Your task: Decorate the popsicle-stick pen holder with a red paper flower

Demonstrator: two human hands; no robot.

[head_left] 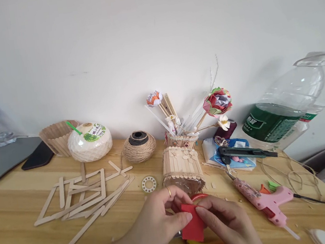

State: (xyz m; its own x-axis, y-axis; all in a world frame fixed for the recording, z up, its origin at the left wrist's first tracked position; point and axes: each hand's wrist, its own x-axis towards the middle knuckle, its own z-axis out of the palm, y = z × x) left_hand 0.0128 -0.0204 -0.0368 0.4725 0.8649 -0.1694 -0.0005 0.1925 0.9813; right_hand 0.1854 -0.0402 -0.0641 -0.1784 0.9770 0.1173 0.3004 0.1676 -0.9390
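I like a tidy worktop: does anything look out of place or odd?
The wooden sticks look messy, crisscrossed in a jumble at left; the pink glue gun lies on its side, not upright. No spill shows.

The paper (pixel 193 229) was plain red. The glue gun (pixel 272 202) was pink, the twine (pixel 139 149) was light brown, and the big bottle (pixel 288 107) had a green label with white letters. The coconut (pixel 90 145) was white, with a net-like pattern.

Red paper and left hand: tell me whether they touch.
Touching. The head view shows the thumb of the left hand pressed flat over the upper part of the red paper, covering some of its face.
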